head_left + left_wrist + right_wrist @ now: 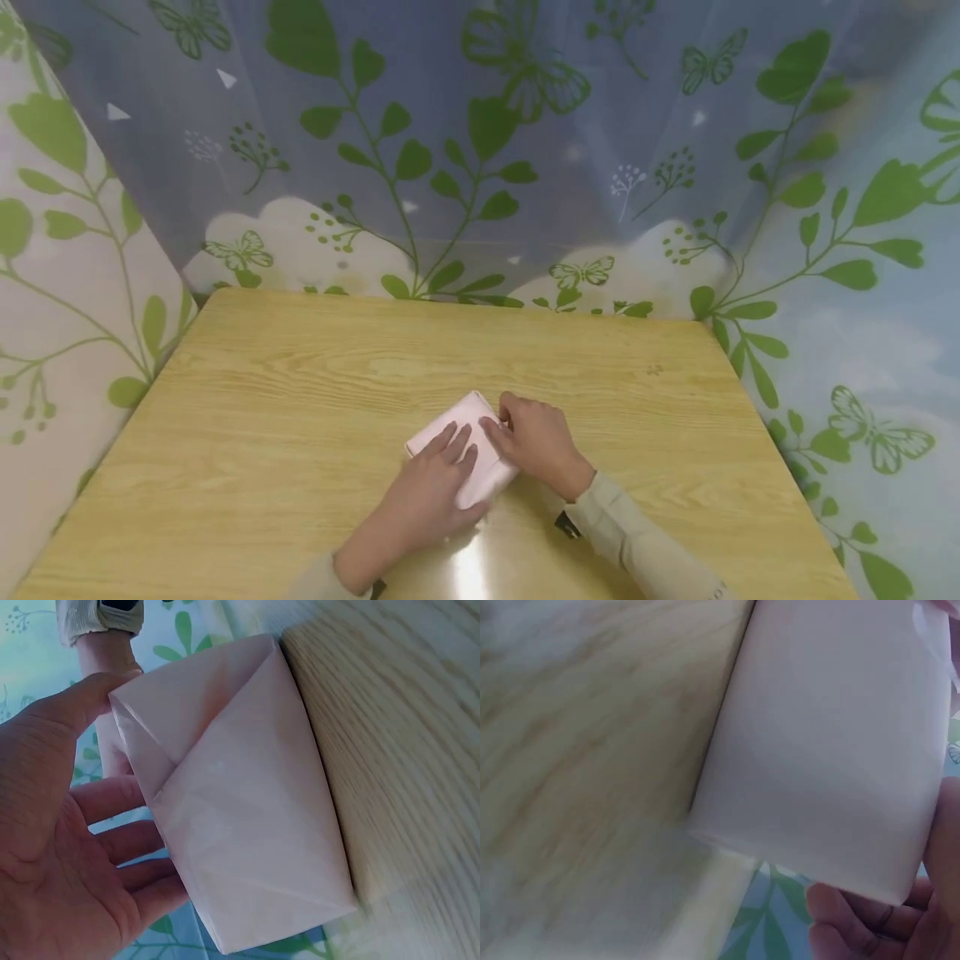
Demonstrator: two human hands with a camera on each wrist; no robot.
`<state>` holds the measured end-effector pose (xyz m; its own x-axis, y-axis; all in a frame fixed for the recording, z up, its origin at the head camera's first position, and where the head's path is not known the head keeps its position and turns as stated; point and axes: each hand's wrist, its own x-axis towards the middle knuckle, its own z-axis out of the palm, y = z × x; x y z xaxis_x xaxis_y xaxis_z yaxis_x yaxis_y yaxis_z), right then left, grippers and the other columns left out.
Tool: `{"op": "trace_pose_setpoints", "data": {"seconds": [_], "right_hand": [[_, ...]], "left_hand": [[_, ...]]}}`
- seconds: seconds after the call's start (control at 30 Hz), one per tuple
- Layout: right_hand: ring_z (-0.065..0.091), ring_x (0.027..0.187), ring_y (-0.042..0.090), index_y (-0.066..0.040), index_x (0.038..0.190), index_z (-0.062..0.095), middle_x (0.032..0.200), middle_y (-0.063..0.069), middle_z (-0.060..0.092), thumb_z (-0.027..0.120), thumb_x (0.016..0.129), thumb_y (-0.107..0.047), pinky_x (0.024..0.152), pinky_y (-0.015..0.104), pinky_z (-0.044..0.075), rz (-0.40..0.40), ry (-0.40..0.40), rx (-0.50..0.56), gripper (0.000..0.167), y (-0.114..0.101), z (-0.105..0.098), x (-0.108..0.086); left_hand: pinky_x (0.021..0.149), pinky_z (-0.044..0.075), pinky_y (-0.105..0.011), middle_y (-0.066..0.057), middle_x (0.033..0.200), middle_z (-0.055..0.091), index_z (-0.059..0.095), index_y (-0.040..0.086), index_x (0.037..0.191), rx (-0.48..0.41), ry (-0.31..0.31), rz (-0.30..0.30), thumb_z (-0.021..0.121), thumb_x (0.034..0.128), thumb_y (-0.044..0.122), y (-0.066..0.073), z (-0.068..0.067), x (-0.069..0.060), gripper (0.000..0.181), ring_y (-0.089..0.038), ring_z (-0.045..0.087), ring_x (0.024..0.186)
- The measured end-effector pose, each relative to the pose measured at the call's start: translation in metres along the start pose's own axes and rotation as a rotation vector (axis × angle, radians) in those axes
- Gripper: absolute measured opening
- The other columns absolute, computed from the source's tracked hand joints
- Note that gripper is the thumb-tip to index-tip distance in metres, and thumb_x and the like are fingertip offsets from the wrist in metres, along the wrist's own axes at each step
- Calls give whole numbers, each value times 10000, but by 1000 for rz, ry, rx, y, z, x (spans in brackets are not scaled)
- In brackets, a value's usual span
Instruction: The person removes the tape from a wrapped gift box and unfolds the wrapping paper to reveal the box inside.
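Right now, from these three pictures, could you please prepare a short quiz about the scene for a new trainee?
1. True or false: the pale pink, box-shaped paper parcel rests on the yellow wood-grain tabletop.
2. Which hand, left or right, lays spread fingers across the parcel's upper face?
3. In the left wrist view, the face toward the camera shows: A) a ribbon; B) folded paper flaps; C) a printed label.

Key: 1. True. 2. The left hand. 3. B.
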<state>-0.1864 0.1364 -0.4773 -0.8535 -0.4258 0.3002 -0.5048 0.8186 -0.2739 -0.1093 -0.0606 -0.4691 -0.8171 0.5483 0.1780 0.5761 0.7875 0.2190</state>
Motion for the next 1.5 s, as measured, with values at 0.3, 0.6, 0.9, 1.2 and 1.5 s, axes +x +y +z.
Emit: {"op": "trace_pose_setpoints", "data": {"seconds": [0.3, 0.6, 0.9, 1.2, 1.5], "right_hand": [[410, 493, 48, -191, 740, 519, 561, -114, 457, 657, 967, -234, 416, 230, 334, -39, 27, -25, 268, 2, 0, 1], [404, 486, 23, -188, 737, 592, 575, -123, 508, 654, 971, -305, 433, 217, 351, 13, -54, -24, 269, 6, -6, -7], [425, 526, 14, -164, 839, 657, 612, -127, 509, 605, 1010, -257, 444, 206, 371, -49, -90, -44, 201, 8, -9, -10], [402, 503, 11, -220, 685, 503, 563, -133, 433, 598, 990, -221, 432, 192, 349, -95, -72, -28, 320, 10, -6, -10], [418, 518, 32, -213, 692, 513, 573, -124, 440, 586, 1004, -223, 444, 211, 369, -101, -76, -39, 321, 8, -7, -12]], "left_hand": [[1188, 382, -502, -235, 1496, 510, 643, -35, 1317, -119, 5, 43, 786, 844, 403, -14, -5, -1, 661, -425, 461, 1404], [1173, 401, -514, -217, 1505, 508, 639, -35, 1322, -139, -17, 41, 784, 837, 394, -15, -6, -2, 664, -415, 467, 1403], [1186, 378, -522, -214, 1520, 491, 633, -32, 1330, -153, -32, 38, 766, 850, 406, -17, -7, -1, 663, -413, 451, 1416], [1186, 374, -534, -203, 1537, 476, 629, 7, 1358, -248, -53, 104, 769, 824, 300, -36, -10, 7, 625, -403, 422, 1441], [1257, 208, -541, -204, 1628, 322, 503, 37, 1488, -234, -39, 91, 752, 867, 455, -35, -3, 17, 788, -392, 263, 1526]]}}
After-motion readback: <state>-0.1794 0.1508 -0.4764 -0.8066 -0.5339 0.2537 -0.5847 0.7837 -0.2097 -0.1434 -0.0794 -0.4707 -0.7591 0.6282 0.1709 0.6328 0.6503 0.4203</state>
